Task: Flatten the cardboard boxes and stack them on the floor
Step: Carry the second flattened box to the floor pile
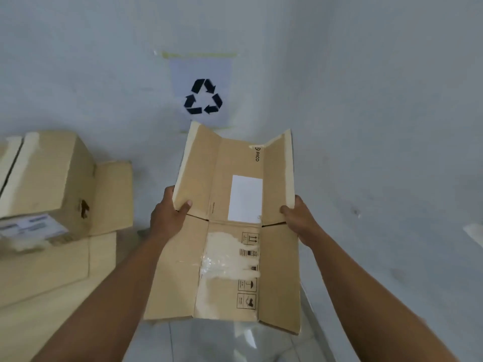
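Observation:
I hold a flattened brown cardboard box (pixel 230 231) in the air in front of me, its flaps spread out toward the wall. It carries a white label, printed handling symbols and torn tape. My left hand (pixel 168 214) grips its left edge with the thumb on top. At the opposite edge my right hand (pixel 300 220) grips the same way. To the left, a closed cardboard box (pixel 49 176) sits on top of other cardboard (pixel 52 270).
A pale wall stands straight ahead with a taped paper sheet bearing a black recycling symbol (pixel 203 96). Light floor tiles (pixel 222 343) show below the held box. A small white object (pixel 474 231) lies at the right edge.

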Tool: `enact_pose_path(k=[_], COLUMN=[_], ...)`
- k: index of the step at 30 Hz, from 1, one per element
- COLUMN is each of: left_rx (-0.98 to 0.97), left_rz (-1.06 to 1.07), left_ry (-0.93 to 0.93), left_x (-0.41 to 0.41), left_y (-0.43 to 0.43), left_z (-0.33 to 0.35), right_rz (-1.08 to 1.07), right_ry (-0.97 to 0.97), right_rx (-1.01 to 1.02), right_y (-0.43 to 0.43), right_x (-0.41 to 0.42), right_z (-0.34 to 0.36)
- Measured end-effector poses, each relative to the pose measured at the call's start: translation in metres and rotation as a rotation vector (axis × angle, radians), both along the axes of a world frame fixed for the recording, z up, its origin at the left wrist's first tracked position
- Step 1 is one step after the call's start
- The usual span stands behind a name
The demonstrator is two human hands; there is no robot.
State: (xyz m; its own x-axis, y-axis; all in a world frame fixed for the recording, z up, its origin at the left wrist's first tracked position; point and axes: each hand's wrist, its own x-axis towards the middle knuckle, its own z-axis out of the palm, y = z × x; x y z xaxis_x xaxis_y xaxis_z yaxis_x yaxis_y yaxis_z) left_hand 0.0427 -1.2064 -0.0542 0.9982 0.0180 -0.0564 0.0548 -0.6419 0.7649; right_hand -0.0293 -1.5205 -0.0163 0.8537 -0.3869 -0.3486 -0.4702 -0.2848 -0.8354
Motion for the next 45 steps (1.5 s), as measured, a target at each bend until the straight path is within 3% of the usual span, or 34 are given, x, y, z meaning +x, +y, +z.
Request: enact_pose_path(k=[5,9,18,30,38,45], left_rx=[-0.087,-0.001,0.114,0.073,0.044,0.198], left_rz=[0.147,0.221,0.281,0.309,0.303,0.377], left_ry=[0.014,0.076,0.229,0.454,0.387,0.343], left_x=[-0.022,-0.012,0.013,0.056,0.096,0.113], left_y=[-0.044,-0.061,-0.077,-0.069,-0.066,-0.04], left_z=[-0.032,-0.096,-0.347,-0.653,-0.762,-0.812], right_rz=[0.214,0.25,0.191,0.19,0.204,0.228], right_ry=[0.143,0.195,0.225,0.178,0.097,0.16], right_rx=[0.011,-0.033,-0.109,-0.118,-0.155,-0.158], right_y=[-0.05,-0.062,-0.065,-0.056,-0.067,-0.089], right_x=[0.036,0.066,0.112,0.164,0.21,0.222], right_z=[-0.048,-0.122,-0.373,-0.681,-0.783,-0.836])
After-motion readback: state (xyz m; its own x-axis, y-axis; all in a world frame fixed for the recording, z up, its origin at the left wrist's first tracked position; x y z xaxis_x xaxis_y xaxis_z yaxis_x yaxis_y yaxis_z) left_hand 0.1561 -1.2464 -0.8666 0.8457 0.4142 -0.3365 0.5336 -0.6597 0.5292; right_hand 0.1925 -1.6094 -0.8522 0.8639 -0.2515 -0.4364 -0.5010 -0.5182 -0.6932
